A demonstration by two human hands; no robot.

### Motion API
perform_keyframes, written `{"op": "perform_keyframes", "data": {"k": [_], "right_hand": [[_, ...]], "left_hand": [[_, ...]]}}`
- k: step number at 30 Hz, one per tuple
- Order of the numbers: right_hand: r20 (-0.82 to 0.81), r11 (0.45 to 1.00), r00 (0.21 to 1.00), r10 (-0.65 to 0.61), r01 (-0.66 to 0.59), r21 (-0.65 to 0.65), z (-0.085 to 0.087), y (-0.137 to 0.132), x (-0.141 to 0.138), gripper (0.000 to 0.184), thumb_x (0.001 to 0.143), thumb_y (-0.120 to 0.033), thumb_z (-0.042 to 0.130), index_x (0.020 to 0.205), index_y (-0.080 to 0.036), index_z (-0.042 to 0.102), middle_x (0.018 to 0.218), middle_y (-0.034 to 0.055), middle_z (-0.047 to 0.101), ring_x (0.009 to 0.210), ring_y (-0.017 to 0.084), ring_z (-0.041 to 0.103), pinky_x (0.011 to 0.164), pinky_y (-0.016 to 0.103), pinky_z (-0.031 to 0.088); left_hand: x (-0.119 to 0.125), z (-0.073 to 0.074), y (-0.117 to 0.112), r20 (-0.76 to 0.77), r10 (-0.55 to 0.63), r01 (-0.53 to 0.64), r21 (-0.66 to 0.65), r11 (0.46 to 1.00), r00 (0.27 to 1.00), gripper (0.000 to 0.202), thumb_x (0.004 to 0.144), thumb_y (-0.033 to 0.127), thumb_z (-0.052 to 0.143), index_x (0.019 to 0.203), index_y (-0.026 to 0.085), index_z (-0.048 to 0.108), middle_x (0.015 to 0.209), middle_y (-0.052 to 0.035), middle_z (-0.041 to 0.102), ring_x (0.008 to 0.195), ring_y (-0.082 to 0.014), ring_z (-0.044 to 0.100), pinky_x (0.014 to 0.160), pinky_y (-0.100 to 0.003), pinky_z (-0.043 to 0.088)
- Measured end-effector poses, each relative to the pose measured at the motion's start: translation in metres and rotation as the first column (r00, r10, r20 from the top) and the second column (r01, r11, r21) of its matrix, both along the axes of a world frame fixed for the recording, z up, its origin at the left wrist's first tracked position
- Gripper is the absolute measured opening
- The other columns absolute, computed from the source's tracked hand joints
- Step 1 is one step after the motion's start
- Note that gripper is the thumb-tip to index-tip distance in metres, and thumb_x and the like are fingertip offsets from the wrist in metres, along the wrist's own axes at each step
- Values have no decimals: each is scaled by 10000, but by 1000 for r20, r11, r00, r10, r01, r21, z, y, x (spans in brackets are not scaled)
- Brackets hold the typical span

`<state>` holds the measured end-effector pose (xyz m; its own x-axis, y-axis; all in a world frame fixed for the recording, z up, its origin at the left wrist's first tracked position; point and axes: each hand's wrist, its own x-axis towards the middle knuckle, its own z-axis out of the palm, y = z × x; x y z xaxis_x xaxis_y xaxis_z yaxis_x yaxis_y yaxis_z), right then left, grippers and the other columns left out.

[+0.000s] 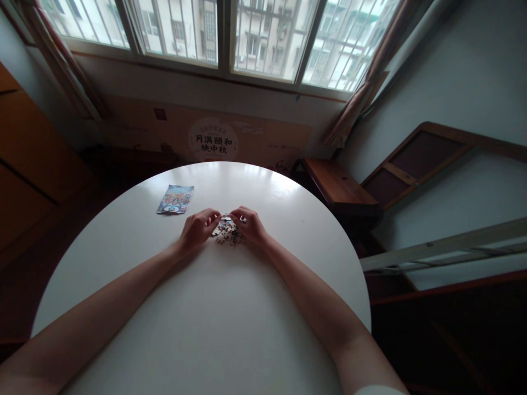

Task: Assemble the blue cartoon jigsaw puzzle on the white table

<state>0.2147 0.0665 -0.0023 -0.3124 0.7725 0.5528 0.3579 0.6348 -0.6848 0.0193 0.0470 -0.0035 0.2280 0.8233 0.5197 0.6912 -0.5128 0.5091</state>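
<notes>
A small heap of jigsaw puzzle pieces (229, 236) lies on the round white table (206, 318), some pieces pale side up and others dark or coloured. At the heap's left edge my left hand (198, 227) is closed in a pinch, its fingertips on a small puzzle piece (226, 218) at the far side of the heap. My right hand (251, 225) pinches from the opposite side, thumb and forefinger close to the same spot. The fingers partly cover the pieces, so their exact outlines are hard to make out.
A bluish printed packet (175, 199) lies flat on the table, left of and beyond my hands. Past the table's rounded far edge stand a wooden bench (340, 184) at the right and a printed board (263, 137) under the window.
</notes>
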Motion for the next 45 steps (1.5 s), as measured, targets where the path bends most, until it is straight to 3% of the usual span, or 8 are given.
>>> {"op": "perform_keyframes", "data": {"k": [10, 20, 26, 37, 45], "right_hand": [[-14, 999, 1000, 23, -22, 25, 0, -1, 1, 100, 833, -186, 576, 796, -175, 669, 739, 10, 609, 677, 115, 568, 668, 241, 460], [15, 999, 1000, 14, -15, 44, -2, 1, 2, 153, 883, -267, 585, 821, -192, 703, 787, 24, 606, 711, 119, 585, 681, 244, 465], [17, 999, 999, 34, -35, 34, -3, 2, 2, 149, 874, -269, 600, 812, -189, 709, 794, 33, 622, 715, 125, 594, 679, 249, 472], [-29, 999, 999, 30, -29, 27, 0, 0, 0, 107, 850, -240, 605, 809, -178, 682, 764, 16, 603, 681, 114, 576, 660, 246, 465], [-34, 999, 999, 11, -12, -36, 2, -2, -2, 125, 859, -265, 574, 792, -173, 625, 755, 3, 598, 685, 109, 553, 653, 243, 440]], "left_hand": [[-1, -3, 1, -9, -7, 7, 15, 1000, 1000, 263, 906, 405, 502, 909, 198, 666, 715, -7, 658, 608, -129, 580, 610, -230, 424], [2, 3, -3, -36, 16, -16, -6, 1000, 999, 285, 851, 445, 580, 986, 205, 653, 653, 31, 623, 550, -109, 571, 565, -212, 412], [0, -1, -1, -52, -25, 26, 8, 1000, 998, 236, 883, 402, 545, 871, 204, 672, 680, 11, 645, 578, -115, 577, 577, -216, 412], [1, 0, -2, -48, -40, 41, 23, 999, 998, 240, 897, 394, 536, 863, 204, 677, 714, 3, 656, 599, -114, 578, 597, -218, 413], [0, -1, -2, 8, -28, 27, 45, 999, 1000, 256, 878, 393, 575, 1014, 199, 671, 661, 23, 634, 561, -104, 579, 578, -209, 425]]}}
